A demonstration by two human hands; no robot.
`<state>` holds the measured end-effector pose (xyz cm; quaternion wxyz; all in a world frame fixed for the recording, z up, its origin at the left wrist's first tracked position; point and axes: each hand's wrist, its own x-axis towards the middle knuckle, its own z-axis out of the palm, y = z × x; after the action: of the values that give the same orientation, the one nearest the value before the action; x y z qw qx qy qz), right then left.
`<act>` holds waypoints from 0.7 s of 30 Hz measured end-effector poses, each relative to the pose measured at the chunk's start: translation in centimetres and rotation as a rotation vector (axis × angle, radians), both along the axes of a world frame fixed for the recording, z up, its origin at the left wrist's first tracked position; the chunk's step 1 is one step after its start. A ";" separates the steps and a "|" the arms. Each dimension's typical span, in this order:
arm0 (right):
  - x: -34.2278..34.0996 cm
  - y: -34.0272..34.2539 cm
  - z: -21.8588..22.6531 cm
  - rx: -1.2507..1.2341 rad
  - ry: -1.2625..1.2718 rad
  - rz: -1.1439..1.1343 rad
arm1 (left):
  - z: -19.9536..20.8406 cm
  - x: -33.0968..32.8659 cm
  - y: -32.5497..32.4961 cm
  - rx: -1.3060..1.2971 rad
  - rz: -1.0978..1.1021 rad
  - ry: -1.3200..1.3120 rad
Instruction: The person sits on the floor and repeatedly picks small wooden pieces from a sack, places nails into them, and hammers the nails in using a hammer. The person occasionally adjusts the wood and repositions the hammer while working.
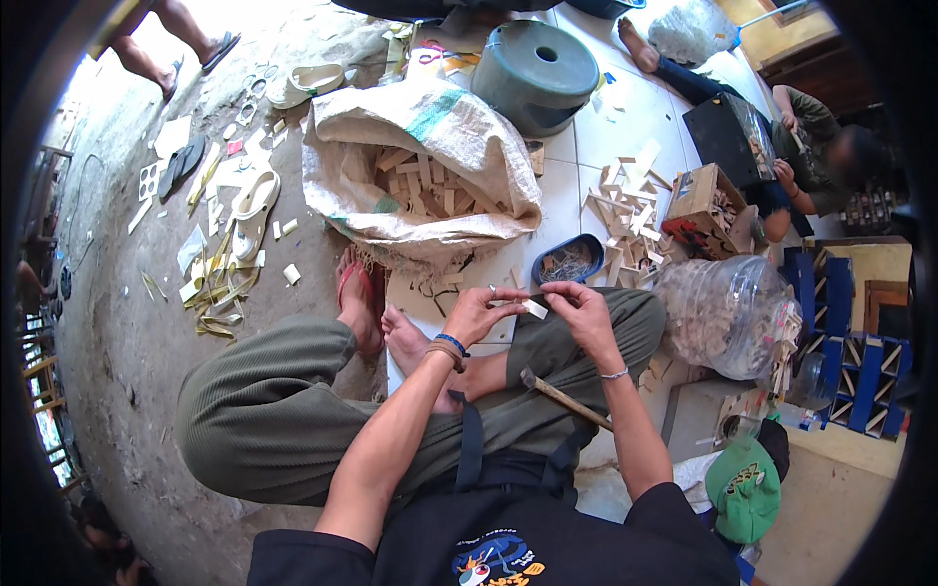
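Observation:
My left hand point(481, 313) pinches a small pale wooden piece point(534, 309) above my crossed legs. Close by on its right, my right hand point(584, 317) has thumb and forefinger pressed together; whatever sits between them is too small to make out. A hammer point(562, 397) with a wooden handle rests across my lap, below the right hand. Just beyond my fingers stands a blue oval tub point(592, 240) of thin metal nails. Farther off, a white woven sack point(337, 127) gapes around many wooden pieces point(430, 186).
Loose wooden pieces point(630, 210) lie right of the sack, near a cardboard box point(692, 200). A large clear plastic container point(728, 313) stands by my right knee. Beyond the sack is a dark green stool point(537, 73). Another person point(816, 156) works at far right. Sandals point(256, 205) and scraps litter the left floor.

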<state>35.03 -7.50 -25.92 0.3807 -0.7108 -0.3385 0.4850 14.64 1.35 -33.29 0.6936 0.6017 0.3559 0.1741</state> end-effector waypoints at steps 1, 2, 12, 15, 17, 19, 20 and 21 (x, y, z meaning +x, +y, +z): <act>-0.5 -0.1 0.1 0.017 0.005 0.016 | 0.1 0.0 0.0 0.013 -0.001 0.013; -0.9 -0.2 0.2 0.033 0.009 0.032 | 0.1 0.0 0.1 0.046 -0.002 0.037; -2.2 -1.1 0.0 0.007 -0.111 0.004 | 0.3 0.0 0.1 0.051 -0.007 0.025; -2.3 -1.4 -0.2 -0.028 -0.061 -0.001 | 0.5 0.0 0.1 0.038 -0.007 0.017; -2.5 -1.4 -0.4 -0.021 -0.041 -0.015 | 0.7 0.0 0.0 0.039 -0.010 0.029; -2.7 -1.4 -0.6 -0.013 -0.064 -0.057 | 0.7 0.0 0.0 0.044 -0.037 0.075; -2.6 -1.3 -0.6 0.061 -0.037 -0.111 | 0.6 0.0 0.0 0.067 -0.051 0.105; -2.5 -1.3 -0.6 0.100 -0.015 -0.170 | 0.5 0.0 0.0 0.030 -0.027 0.076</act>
<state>32.54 -8.84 -26.49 0.4531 -0.7208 -0.3036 0.4278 14.68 1.37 -32.78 0.6727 0.6229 0.3713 0.1471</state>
